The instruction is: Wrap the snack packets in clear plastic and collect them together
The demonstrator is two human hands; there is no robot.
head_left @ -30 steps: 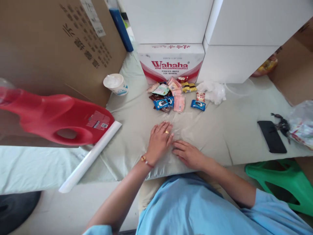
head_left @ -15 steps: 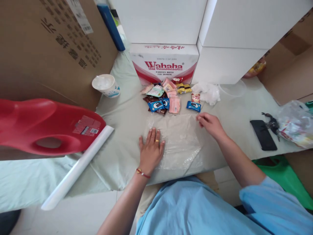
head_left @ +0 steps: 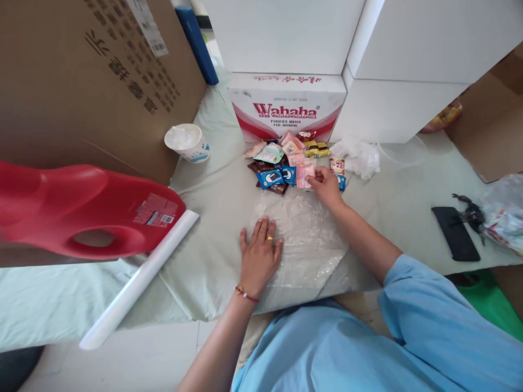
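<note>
My left hand (head_left: 260,260) lies flat, fingers spread, on the left part of a clear plastic bag (head_left: 312,245) spread on the cloth. At the right edge of the snack pile, my right hand (head_left: 327,188) has its curled fingertips closed on a pink snack packet (head_left: 303,175). Left of that packet are blue snack packets (head_left: 270,178) over brown ones. A pale green packet (head_left: 270,153) and yellow packets (head_left: 316,148) lie behind. Beyond my right hand sits a small red-and-white packet (head_left: 337,166), and my hand partly covers another blue packet (head_left: 341,181).
A white Wahaha carton (head_left: 286,111) stands behind the snacks. To the left are a paper cup (head_left: 188,143), a red jug (head_left: 90,209) and a white roll (head_left: 141,277). Crumpled white plastic (head_left: 362,157) and a black phone (head_left: 455,233) lie to the right.
My right hand has moved left from beside the blue packet to the pink packet. My left hand stays flat on the bag. The view has shifted slightly.
</note>
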